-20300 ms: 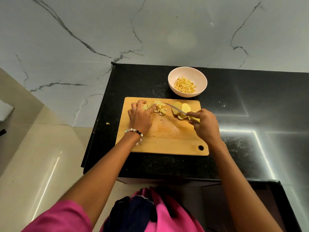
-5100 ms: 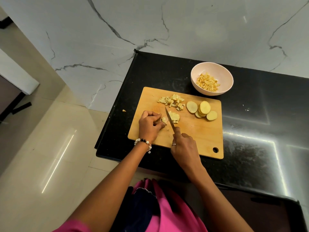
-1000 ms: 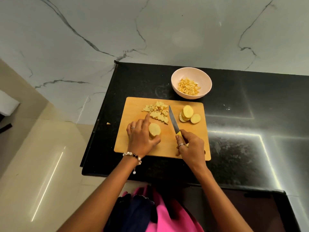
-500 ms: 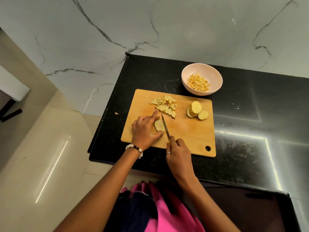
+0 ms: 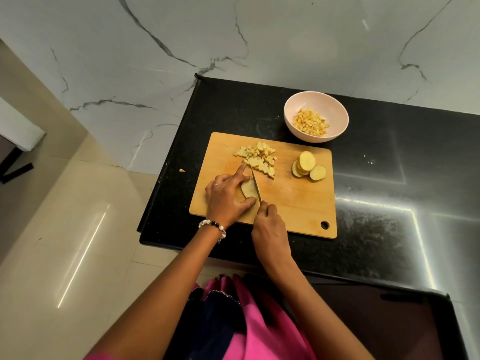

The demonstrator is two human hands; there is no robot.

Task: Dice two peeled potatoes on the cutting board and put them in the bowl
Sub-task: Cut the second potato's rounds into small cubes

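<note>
While the left hand (image 5: 226, 197) pins a potato slice (image 5: 248, 189) near the cutting board's (image 5: 298, 201) front-left corner, the right hand (image 5: 268, 224) grips the knife (image 5: 255, 184), cutting strips; crosswise cuts probably follow.

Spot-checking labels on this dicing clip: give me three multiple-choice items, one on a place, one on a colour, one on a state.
1. Where does the stack of round yellow potato slices lie?
A. in the bowl
B. on the rectangular wooden cutting board
C. on the counter

2. What colour is the round bowl?
A. pale pink
B. blue
C. black

3. What does the right hand hold?
A. nothing
B. a spoon
C. the steel-bladed knife

B: slices sit on the board's right part.
A: the rim shows pale pink.
C: fingers wrap the handle, blade on the slice under the left hand.
</note>
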